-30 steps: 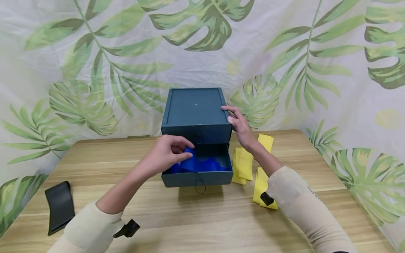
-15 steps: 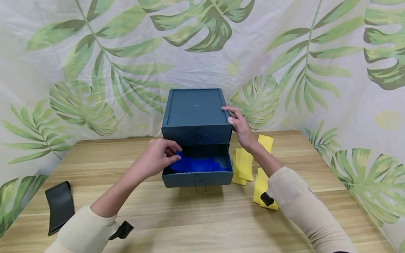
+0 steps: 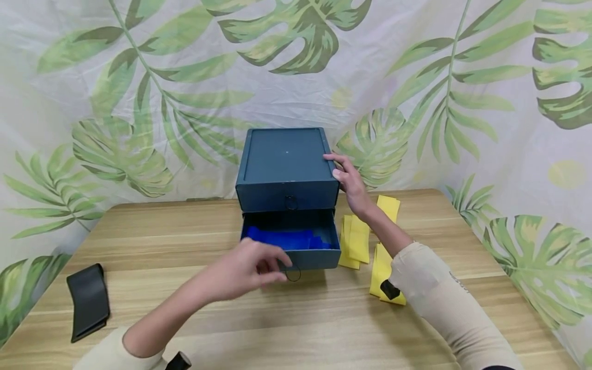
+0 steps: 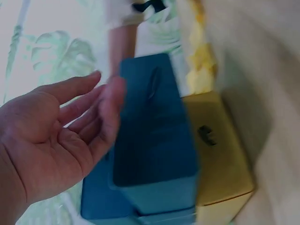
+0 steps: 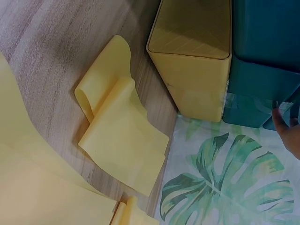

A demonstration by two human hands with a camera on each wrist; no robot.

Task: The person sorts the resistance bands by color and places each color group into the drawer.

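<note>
Touching blue cabinet (image 3: 287, 159): right hand (image 3: 353, 189), relaxed | near drawer (image 3: 319, 259): left hand (image 3: 247, 270) (fingers loosely parted)

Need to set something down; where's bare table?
Bare table: left of the drawer box, bordered by the black strip and left forearm; also before the open drawer, between left hand and right sleeve. Crowded: right of the box, with yellow strips and the right hand.
</note>
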